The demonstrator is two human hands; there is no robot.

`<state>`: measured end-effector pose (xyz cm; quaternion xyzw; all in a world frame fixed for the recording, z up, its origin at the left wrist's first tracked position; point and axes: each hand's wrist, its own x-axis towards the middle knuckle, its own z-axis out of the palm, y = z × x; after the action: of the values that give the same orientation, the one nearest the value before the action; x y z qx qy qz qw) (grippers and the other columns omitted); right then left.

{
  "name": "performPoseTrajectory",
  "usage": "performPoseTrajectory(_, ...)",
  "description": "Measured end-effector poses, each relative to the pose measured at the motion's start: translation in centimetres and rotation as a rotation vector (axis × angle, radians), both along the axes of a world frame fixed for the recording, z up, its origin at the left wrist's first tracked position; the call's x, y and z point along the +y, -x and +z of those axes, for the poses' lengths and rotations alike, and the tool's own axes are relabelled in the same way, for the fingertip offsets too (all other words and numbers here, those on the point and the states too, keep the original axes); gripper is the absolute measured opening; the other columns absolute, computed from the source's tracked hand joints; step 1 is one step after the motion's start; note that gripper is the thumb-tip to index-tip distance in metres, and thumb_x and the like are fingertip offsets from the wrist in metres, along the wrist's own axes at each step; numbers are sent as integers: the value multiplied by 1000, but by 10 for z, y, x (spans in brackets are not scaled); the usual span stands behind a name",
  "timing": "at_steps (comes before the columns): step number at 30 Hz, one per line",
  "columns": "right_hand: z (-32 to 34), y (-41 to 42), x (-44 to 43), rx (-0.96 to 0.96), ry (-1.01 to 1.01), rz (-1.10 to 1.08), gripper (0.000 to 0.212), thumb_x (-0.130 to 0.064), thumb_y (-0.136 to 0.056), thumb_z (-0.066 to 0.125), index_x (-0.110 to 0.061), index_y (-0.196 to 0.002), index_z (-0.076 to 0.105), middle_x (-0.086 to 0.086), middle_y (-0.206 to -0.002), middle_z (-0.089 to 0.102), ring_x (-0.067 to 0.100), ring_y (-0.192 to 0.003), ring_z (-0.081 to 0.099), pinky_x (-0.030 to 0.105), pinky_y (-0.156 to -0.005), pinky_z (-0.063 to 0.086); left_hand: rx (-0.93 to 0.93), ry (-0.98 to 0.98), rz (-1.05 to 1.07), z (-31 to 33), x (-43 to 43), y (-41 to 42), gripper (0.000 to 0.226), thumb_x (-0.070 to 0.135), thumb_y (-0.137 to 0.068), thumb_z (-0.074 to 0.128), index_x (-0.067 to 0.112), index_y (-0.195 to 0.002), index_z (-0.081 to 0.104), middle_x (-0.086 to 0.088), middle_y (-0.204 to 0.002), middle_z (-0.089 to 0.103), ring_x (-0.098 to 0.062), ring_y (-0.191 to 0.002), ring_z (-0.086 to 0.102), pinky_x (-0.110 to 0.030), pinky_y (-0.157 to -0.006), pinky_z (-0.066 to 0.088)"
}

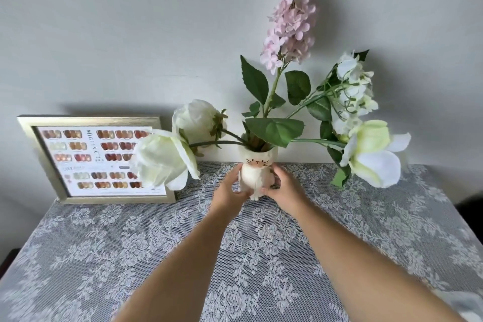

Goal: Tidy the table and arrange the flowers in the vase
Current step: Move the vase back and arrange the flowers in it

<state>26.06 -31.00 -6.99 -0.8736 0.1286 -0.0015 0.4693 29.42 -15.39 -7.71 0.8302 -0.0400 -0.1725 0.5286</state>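
A small white cat-faced vase [256, 172] stands near the back of the table, close to the wall. My left hand [230, 191] cups its left side and my right hand [281, 188] cups its right side. Out of the vase rise a tall pink flower spike [292, 18], two white roses [167, 157] leaning left, a white blossom spray [352, 89] and a large white-green flower [373, 154] drooping right. Green leaves [274, 128] hide the vase mouth.
A grey lace tablecloth [130, 243] covers the table. A gold-framed colour swatch chart [86, 159] leans against the wall at the back left, partly behind one rose. The table's right edge [454, 206] drops to a dark floor.
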Motion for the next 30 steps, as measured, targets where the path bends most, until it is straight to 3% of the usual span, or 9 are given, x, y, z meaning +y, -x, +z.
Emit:
performPoseTrajectory(2, 2, 3, 1, 12, 11, -13, 77, -18, -73, 75, -25, -138, 34, 6, -132, 53, 21, -112, 54, 35, -87, 50, 12, 5, -3, 2, 0, 4, 79, 19, -76, 73, 41, -138, 29, 5, -130, 55, -18, -99, 63, -36, -87, 52)
performPoseTrajectory(4, 6, 9, 1, 17, 12, -37, 82, -19, -73, 74, -29, -140, 29, 6, -134, 51, 22, -113, 54, 30, -83, 47, 36, 11, 23, 5, 4, 9, 82, 16, -76, 72, 40, -140, 26, 1, -130, 55, -16, -96, 64, -36, -79, 56)
performPoseTrajectory(9, 20, 38, 4, 26, 35, -26, 79, -18, -73, 74, -30, -138, 32, 4, -142, 41, 21, -127, 41, 38, -100, 36, 3, -20, 45, 25, 20, 33, 76, 19, -78, 71, 38, -138, 30, -4, -138, 47, -19, -111, 55, -42, -89, 51)
performPoseTrajectory(14, 38, 79, 14, 15, 40, 19, 63, -24, -75, 71, -27, -132, 43, 10, -131, 51, 19, -115, 50, 28, -87, 43, -54, -43, 47, 49, 33, 69, 63, 17, -78, 70, 28, -133, 42, -4, -129, 53, -19, -107, 56, -34, -89, 50)
performPoseTrajectory(19, 79, 114, 18, -215, 135, 36, 28, -15, -78, 68, -15, -105, 63, 1, -106, 67, 6, -89, 60, 17, -80, 48, -290, -164, 81, 84, 42, 105, 22, 19, -81, 69, 22, -102, 64, 3, -101, 69, 0, -77, 61, -17, -71, 49)
performPoseTrajectory(21, 102, 121, 15, -364, 220, 40, 16, -11, -78, 69, -14, -94, 67, -1, -94, 68, 6, -79, 59, 23, -76, 53, -421, -193, 115, 104, 45, 113, 14, 18, -80, 69, 21, -93, 66, 3, -90, 70, 0, -71, 60, -18, -66, 49)
performPoseTrajectory(23, 127, 126, 8, -509, 384, 54, 10, -12, -78, 68, -14, -88, 67, -1, -93, 64, 9, -83, 55, 30, -76, 52, -563, -188, 137, 129, 49, 117, 10, 19, -78, 69, 21, -88, 66, 5, -81, 68, -5, -68, 60, -25, -66, 53)
performPoseTrajectory(27, 170, 123, -19, -703, 708, -35, 26, -14, -73, 72, -14, -98, 66, 6, -114, 60, 24, -104, 51, 40, -87, 46, -841, -245, 161, 180, 60, 109, 19, 24, -73, 71, 24, -90, 62, 10, -82, 58, -8, -68, 56, -26, -63, 52)
performPoseTrajectory(30, 185, 119, -44, -624, 746, -188, 47, -25, -71, 74, -17, -115, 59, 10, -130, 51, 32, -116, 43, 43, -91, 39, -933, -371, 214, 200, 75, 94, 37, 32, -71, 72, 25, -104, 57, 3, -102, 56, -16, -92, 53, -33, -78, 48)
